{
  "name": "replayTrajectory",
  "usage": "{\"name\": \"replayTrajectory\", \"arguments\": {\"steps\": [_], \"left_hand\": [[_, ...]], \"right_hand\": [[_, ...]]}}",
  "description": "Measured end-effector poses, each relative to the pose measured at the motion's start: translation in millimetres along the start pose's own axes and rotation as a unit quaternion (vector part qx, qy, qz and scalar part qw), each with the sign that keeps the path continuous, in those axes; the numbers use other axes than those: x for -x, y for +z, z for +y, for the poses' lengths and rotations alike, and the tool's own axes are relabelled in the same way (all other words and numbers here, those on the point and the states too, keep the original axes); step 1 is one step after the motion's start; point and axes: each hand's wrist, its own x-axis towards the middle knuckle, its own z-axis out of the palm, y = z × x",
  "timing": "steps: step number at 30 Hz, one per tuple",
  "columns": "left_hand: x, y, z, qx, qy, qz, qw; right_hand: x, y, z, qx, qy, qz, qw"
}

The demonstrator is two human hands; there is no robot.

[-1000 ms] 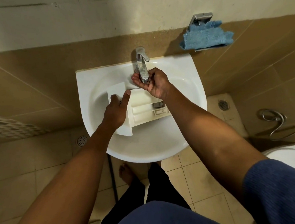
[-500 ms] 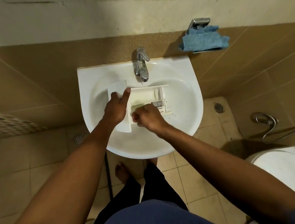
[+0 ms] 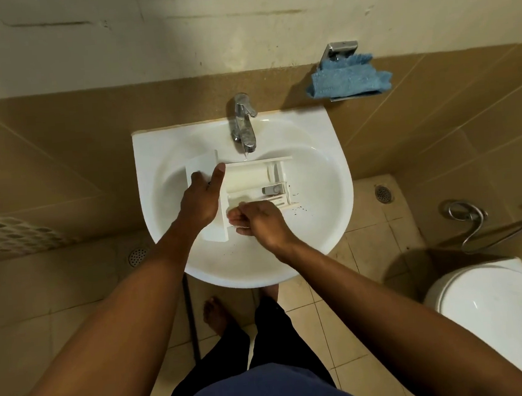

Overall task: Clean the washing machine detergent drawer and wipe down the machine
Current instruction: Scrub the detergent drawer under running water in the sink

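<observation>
no words, numbers or signs can be read here. the white plastic detergent drawer (image 3: 248, 176) lies in the middle of the white round sink (image 3: 328, 147). a small grey tab (image 3: 271, 190) sits near the drawer's right end, and any marks on it are too small and blurry to make out.

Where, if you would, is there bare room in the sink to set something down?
Bare basin lies between the sink's near rim and the right hand, and right of the drawer, though specked. The back corners flank the tap. Crowded middle: drawer, left hand, right hand.
</observation>
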Motion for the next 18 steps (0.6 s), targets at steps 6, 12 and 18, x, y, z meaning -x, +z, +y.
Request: {"name": "replayTrajectory", "arguments": {"steps": [6, 12, 18], "left_hand": [[0.7, 0.4, -0.8, -0.007, -0.004, -0.003, 1.000], [-0.1, 1.5, -0.5, 0.001, -0.003, 0.004, 1.000], [1.7, 0.7, 2.1, 0.011, -0.005, -0.006, 1.000]], "right_hand": [[-2.8, 12.9, -4.3, 0.062, -0.035, -0.008, 0.997], [-10.1, 3.3, -5.9, 0.351, -0.199, -0.062, 0.913], [-24.1, -19.5, -7.9, 0.471, -0.357, -0.139, 0.795]]}}
